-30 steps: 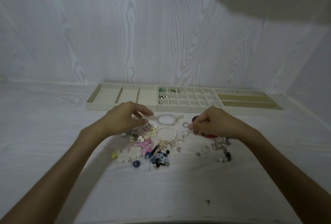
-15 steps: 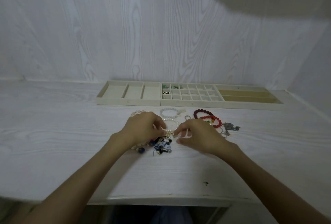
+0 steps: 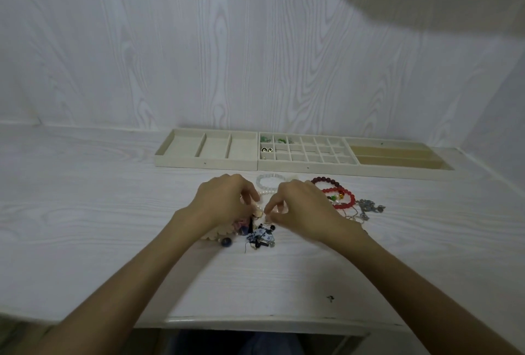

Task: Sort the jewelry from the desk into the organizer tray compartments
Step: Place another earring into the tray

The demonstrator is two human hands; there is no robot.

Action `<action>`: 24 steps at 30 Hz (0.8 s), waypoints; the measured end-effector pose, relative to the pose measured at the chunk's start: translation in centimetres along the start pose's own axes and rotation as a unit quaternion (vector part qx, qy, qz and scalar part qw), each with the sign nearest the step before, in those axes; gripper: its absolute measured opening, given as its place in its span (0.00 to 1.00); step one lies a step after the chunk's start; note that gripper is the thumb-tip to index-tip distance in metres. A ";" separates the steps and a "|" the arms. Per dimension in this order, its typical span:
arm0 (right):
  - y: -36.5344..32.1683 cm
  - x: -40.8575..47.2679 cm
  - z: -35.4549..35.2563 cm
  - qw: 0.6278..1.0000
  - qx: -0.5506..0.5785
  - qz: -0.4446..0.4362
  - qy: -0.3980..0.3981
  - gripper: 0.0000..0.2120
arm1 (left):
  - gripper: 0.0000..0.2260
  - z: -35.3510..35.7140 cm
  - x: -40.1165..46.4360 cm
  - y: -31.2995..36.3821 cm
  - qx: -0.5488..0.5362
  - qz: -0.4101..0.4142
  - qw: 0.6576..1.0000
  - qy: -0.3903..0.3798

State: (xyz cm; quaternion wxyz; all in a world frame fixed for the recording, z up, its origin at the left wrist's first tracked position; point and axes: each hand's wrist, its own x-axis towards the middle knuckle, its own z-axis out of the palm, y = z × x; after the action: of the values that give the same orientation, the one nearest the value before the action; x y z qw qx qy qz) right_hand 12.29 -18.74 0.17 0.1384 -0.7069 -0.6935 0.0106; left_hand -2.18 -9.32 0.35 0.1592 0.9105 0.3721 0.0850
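Loose jewelry lies in a pile on the white desk. My left hand (image 3: 224,201) and my right hand (image 3: 301,207) hover over its middle, fingers curled and fingertips almost meeting. The left thumb and fingers pinch a small cream charm (image 3: 258,214). The right thumb and forefinger pinch a tiny piece beside it, too small to name. Below the hands lie blue-and-white earrings (image 3: 262,235) and a dark blue bead (image 3: 226,242). A white bead bracelet (image 3: 270,178) lies behind the hands. The cream organizer tray (image 3: 207,162) stands at the back.
A dark red bracelet (image 3: 326,181), a bright red bracelet (image 3: 345,202) and a silver chain (image 3: 369,208) lie right of my right hand. The tray's middle grid (image 3: 306,167) holds green pieces (image 3: 281,140) and black-and-white studs (image 3: 267,150). The desk's front edge (image 3: 255,322) is close.
Both hands have drawn back from the bracelets to the middle of the pile and come together, fingertips nearly touching. The red bracelets are now uncovered. The view has pulled back.
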 end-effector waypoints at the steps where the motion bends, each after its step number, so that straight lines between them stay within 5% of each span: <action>1: 0.0 0.2 -0.1 1.000 -0.005 -0.003 -0.003 0.09 | 0.07 -0.2 -0.1 -0.1 -0.012 -0.002 1.000 0.001; 11: 1.0 0.3 0.4 0.987 0.137 0.058 -0.056 0.06 | 0.08 -1.0 -0.7 -0.6 -0.115 -0.019 0.992 -0.048; 17: 1.2 0.0 -1.4 0.895 0.415 0.160 -0.029 0.08 | 0.10 -1.8 -0.7 0.1 -0.296 -0.021 0.951 -0.080; 24: 0.4 -0.4 -2.1 0.844 0.499 0.199 0.003 0.07 | 0.13 -2.5 -0.9 1.7 -0.371 -0.069 0.917 -0.133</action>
State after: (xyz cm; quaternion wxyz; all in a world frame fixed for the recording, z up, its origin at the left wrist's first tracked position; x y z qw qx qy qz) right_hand 13.12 -19.56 2.01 0.4693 -0.6653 -0.4390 0.3799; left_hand -2.40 -10.57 3.29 0.5390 0.7610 0.3513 0.0834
